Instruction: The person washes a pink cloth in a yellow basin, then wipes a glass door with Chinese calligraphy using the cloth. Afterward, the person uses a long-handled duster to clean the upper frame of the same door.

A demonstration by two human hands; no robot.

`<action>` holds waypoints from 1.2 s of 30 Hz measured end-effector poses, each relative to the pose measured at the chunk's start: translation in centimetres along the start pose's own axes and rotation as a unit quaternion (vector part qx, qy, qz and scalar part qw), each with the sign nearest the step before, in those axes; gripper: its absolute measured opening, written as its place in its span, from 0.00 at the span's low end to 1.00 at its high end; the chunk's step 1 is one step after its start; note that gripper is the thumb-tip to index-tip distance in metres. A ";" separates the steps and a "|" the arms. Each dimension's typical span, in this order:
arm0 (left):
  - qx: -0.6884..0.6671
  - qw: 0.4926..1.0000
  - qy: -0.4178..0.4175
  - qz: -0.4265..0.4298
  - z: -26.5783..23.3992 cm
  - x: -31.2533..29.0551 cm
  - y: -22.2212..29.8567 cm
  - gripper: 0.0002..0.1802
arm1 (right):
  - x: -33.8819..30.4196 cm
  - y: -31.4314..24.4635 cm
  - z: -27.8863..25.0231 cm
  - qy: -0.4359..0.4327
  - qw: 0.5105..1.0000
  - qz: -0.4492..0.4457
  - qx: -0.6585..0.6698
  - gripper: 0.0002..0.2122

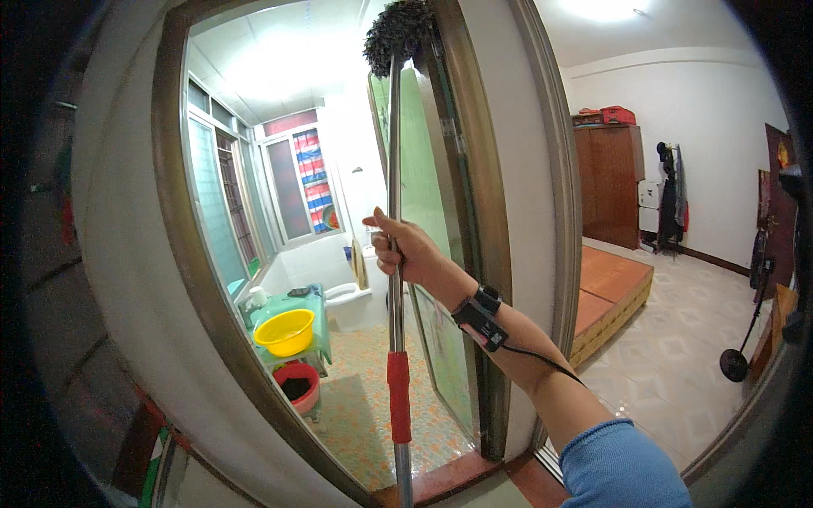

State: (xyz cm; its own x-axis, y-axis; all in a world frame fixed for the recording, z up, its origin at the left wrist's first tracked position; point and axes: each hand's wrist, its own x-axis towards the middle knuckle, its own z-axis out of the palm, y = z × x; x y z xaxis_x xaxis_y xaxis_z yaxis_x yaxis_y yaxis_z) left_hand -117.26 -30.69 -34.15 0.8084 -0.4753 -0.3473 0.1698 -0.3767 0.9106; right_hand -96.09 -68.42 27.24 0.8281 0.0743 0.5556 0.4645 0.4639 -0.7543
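My right hand (413, 251) is wrapped around the metal pole of a long-handled duster (395, 169), its thumb pointing up and to the left. The pole stands nearly upright in front of a doorway. Its fluffy dark grey head (398, 35) is at the top, by the upper right part of the door frame (474, 118). Below my hand the pole carries a red sleeve (398, 398), and its lower end runs out of the picture. A black strap with a small device and a cable (483, 319) sits on my right forearm. My left hand is out of view.
Through the doorway, a yellow basin (284, 333) rests on a green-covered table (315, 311), above a red bucket (298, 388). A toilet (343, 294) stands farther back. A green door panel (423, 186) is swung inward. At right are a low wooden platform (618, 288) and a wardrobe (608, 182).
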 end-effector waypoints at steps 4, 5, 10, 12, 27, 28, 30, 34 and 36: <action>0.141 0.984 0.100 -0.033 -3.7 -2.5 -3.5 0.16 | -3.6 5.3 0.3 0.019 0.999 0.007 -0.024 0.21; 0.176 0.976 0.127 -0.037 -4.4 -2.6 -4.4 0.18 | -4.8 6.8 0.4 0.021 0.999 0.023 -0.018 0.19; 0.165 0.979 0.092 -0.082 -5.5 -2.1 -7.8 0.17 | -12.3 14.2 0.6 0.069 0.989 0.129 0.013 0.17; 0.151 0.983 0.081 -0.068 -5.7 -0.5 -7.6 0.17 | -14.7 16.6 0.7 0.108 0.975 0.187 0.044 0.17; 0.104 0.993 0.055 0.009 -5.3 6.7 1.3 0.17 | -1.8 8.4 -2.2 0.116 0.985 0.074 -0.107 0.25; 0.105 0.993 0.055 0.008 -5.3 6.7 1.2 0.17 | 0.6 6.5 -2.3 0.099 0.987 0.048 -0.115 0.24; 0.105 0.993 0.054 0.001 -5.3 6.8 1.0 0.17 | 4.6 3.2 -2.6 0.089 0.990 0.026 -0.105 0.24; 0.105 0.993 0.052 -0.010 -5.2 7.1 0.0 0.17 | 3.9 4.5 -3.8 0.020 0.996 0.026 -0.081 0.24; 0.103 0.993 0.052 -0.015 -5.1 7.5 -0.6 0.17 | -1.2 7.9 -4.5 -0.020 0.993 0.067 -0.097 0.23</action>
State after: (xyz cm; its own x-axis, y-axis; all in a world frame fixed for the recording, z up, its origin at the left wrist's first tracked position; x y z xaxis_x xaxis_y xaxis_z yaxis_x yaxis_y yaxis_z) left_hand -108.47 -29.99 -36.17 0.8608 -0.3804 -0.3380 0.0836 -0.5495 0.8313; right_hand -91.99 -68.83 19.03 0.8755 0.1609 0.4556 0.4054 0.2685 -0.8738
